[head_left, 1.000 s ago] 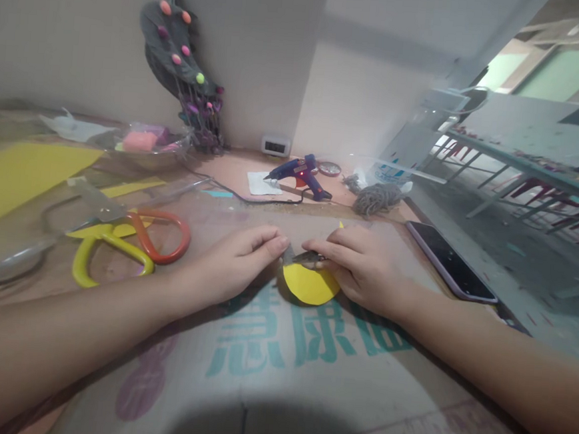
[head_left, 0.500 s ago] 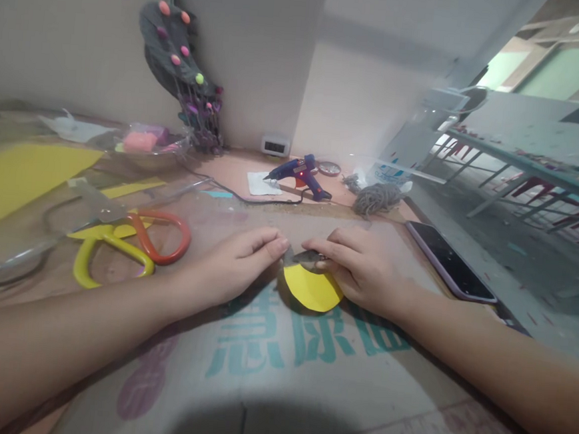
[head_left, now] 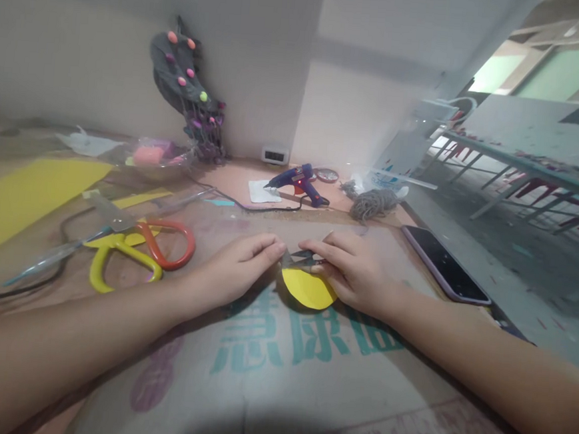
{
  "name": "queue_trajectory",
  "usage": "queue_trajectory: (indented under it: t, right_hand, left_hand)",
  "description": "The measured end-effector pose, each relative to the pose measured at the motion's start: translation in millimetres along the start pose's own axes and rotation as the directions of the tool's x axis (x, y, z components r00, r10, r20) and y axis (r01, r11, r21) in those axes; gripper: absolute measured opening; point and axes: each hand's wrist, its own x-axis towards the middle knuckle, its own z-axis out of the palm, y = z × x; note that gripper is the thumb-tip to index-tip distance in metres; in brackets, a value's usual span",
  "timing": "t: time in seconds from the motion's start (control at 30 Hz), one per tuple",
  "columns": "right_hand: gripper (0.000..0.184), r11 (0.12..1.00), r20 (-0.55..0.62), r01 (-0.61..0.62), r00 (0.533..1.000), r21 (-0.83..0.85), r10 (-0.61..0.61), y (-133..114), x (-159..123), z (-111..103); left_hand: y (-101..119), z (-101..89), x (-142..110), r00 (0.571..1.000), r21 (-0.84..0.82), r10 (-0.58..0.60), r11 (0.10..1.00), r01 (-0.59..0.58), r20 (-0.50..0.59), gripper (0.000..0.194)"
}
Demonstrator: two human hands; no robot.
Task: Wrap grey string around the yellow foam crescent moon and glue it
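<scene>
In the middle of the head view, my left hand (head_left: 248, 267) pinches the left edge of a rounded yellow paper piece (head_left: 310, 289) between thumb and fingers. Grey material shows along the top of that piece; I cannot make out its kind. My right hand (head_left: 358, 269) is closed round small dark thread snips (head_left: 305, 258), whose blades stand apart and point left along the paper's upper edge. Whether the blades touch the paper is too small to tell. Left of my left hand lie large scissors (head_left: 140, 232) with one red and one yellow handle.
Behind my hands a blue glue gun (head_left: 295, 181) rests by a white pad (head_left: 264, 191), its cord running left. Grey yarn (head_left: 377, 204) and a phone (head_left: 446, 264) lie to the right. Yellow sheet (head_left: 35, 197) at left; a grey moon-shaped decoration (head_left: 180, 75) leans against the wall.
The view has tilted slightly, so the background sits lower. The snips' blades now show more clearly apart. Both hands keep nearly the same place on the paper.
</scene>
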Motion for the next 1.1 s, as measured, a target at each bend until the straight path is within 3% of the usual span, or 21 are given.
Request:
queue_trajectory:
  t: [0.37,0.87,1.1]
  right_hand:
    - [0.030,1.000,0.001,-0.014,1.000,0.013,0.014,2.2,0.0,1.4]
    - [0.027,1.000,-0.004,-0.008,1.000,-0.005,0.008,5.7,0.2,4.3]
    - [0.028,0.996,0.019,-0.092,0.996,0.015,0.092,2.0,-1.5,-2.3]
  left_hand:
    - [5.9,1.3,-1.3,0.998,-0.036,-0.059,0.998,0.060,0.025,0.036]
    - [0.6,1.0,-0.6,1.000,0.007,0.012,1.000,-0.012,0.005,0.038]
    - [1.8,0.9,-1.3,1.000,0.013,0.001,1.000,-0.001,0.005,0.037]
